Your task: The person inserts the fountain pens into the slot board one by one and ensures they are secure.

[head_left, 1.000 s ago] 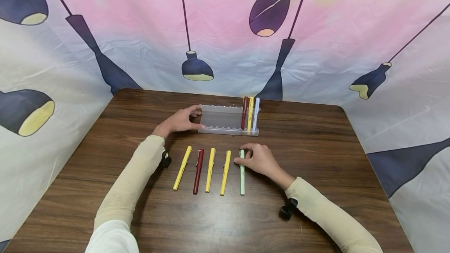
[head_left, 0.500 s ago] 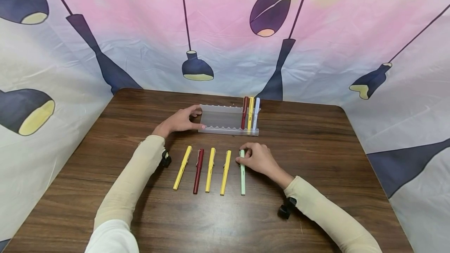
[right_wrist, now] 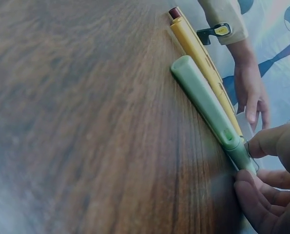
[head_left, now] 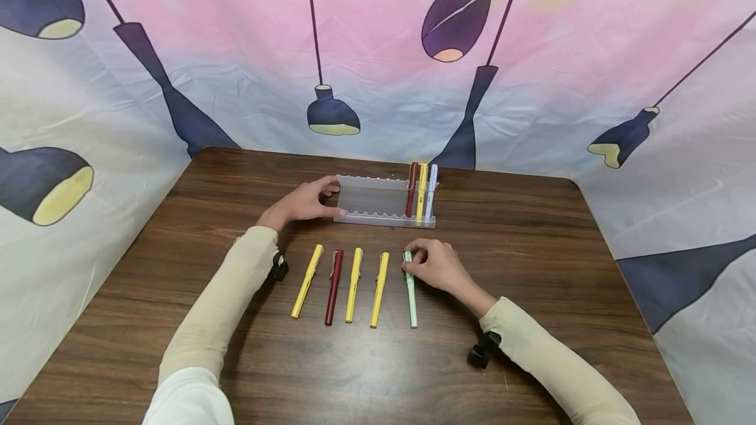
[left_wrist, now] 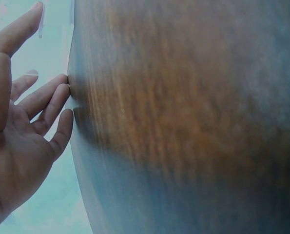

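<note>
My right hand pinches a light green pen near its cap end, between thumb and fingers. In the right wrist view the green pen slants beside a yellow pen. At the back, my left hand holds the left end of a clear pen rack, thumb at the front corner and fingers at the rear one. A dark red pen, a yellow pen and a pale blue pen rest in the rack's right-hand slots. The left wrist view shows the left hand with fingers spread.
Left of the green pen, a row lies on the wooden table: a yellow pen, another yellow pen, a dark red pen and a leftmost yellow pen. Behind the table hangs a lamp-patterned cloth.
The right hand has shifted slightly right and closed its fingers on the green pen, whose lower end has swung a little to the right. The left hand and rack stay put.
</note>
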